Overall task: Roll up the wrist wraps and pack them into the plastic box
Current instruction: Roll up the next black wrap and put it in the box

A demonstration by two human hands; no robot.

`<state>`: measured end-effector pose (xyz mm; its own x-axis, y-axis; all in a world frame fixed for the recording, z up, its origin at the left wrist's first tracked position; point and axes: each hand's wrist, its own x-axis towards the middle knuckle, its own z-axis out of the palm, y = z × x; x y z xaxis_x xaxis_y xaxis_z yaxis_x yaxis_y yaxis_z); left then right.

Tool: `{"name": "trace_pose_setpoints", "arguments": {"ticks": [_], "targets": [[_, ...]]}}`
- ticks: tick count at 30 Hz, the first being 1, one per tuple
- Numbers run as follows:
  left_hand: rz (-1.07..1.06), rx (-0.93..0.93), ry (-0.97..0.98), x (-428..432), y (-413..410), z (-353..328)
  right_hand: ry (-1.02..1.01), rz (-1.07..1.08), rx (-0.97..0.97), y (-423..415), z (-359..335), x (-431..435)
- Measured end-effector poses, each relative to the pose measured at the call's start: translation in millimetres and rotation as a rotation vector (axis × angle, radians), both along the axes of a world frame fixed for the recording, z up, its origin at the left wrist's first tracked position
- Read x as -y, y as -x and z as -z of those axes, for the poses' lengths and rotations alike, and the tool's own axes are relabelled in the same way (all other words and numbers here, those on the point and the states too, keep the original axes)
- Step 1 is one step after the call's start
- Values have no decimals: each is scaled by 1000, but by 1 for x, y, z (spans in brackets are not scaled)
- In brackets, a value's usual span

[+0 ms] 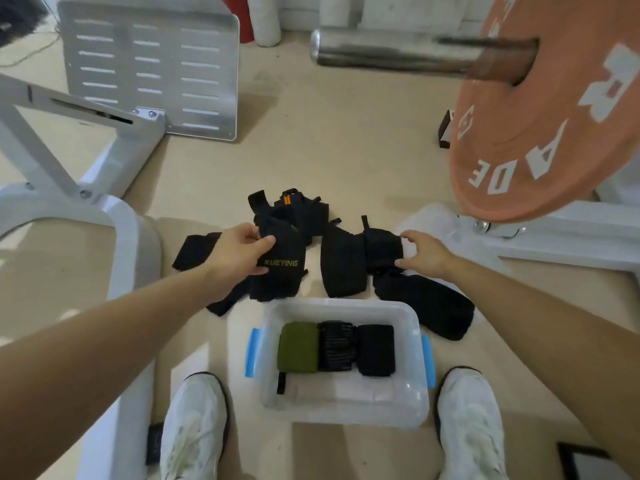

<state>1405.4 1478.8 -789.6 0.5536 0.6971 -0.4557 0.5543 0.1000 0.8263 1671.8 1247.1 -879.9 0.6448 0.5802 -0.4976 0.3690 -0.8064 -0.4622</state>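
Observation:
A clear plastic box (414, 403) with blue handles sits on the floor between my shoes. Inside lie three rolled wraps: a green one (298, 346), a striped black one (336, 346) and a plain black one (376, 348). Beyond the box several black wrist wraps lie in a loose pile (304, 211). My left hand (239, 256) grips a black wrap with yellow lettering (280, 268), thumb over its top edge. My right hand (424, 252) has its fingers curled round the right end of another black wrap (381, 249). More black wraps (341, 261) (426, 304) lie flat nearby.
An orange weight plate (540, 109) on a steel barbell sleeve (388, 51) hangs over the right side. White machine frames stand at left (114, 216) and right (554, 237). A perforated metal plate (149, 71) leans at the back left. My white shoes (194, 427) (471, 424) flank the box.

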Motion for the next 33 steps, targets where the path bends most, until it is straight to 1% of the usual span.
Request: {"name": "trace_pose_setpoints", "arguments": {"ticks": [3, 6, 7, 8, 9, 10, 12, 13, 14, 16, 21, 25, 29, 30, 31, 32, 33], "targets": [[-18, 1, 6, 6, 4, 28, 16, -95, 36, -8, 33, -15], [-10, -2, 24, 8, 6, 49, 194, -313, 236, -11, 60, -31], [-9, 6, 36, 8, 7, 54, 227, -358, 278, -14, 66, -35], [-12, 14, 47, 8, 6, 59, 216, -354, 268, -19, 70, -37], [-19, 21, 55, 6, 5, 62, 152, -272, 213, -24, 68, -38], [-25, 28, 63, 5, 4, 64, 25, -109, 116, -30, 63, -38], [-33, 41, 71, 3, 1, 64, -210, 310, -187, -40, 39, -38], [-42, 48, 75, 2, -1, 63, -270, 442, -334, -45, 24, -36], [-51, 55, 79, 2, -3, 62, -290, 490, -451, -49, 10, -32], [-58, 67, 85, 3, -8, 59, -299, 465, -579, -51, -15, -26], [-33, 134, 119, 14, -22, 48, -391, 444, -660, -27, -59, -16], [-59, 183, 81, 25, -28, 34, -462, 573, -794, 0, -79, -14], [-105, 161, 9, 26, -21, 29, -638, 671, -995, 17, -86, -10], [-112, 154, 8, 25, -18, 29, -637, 661, -995, 17, -80, -8], [-117, 145, 8, 24, -15, 30, -576, 603, -899, 17, -71, -4], [-124, 139, 12, 24, -12, 30, -444, 480, -706, 16, -59, 2], [-130, 140, 16, 24, -9, 32, -267, 322, -474, 17, -45, 9]]}}
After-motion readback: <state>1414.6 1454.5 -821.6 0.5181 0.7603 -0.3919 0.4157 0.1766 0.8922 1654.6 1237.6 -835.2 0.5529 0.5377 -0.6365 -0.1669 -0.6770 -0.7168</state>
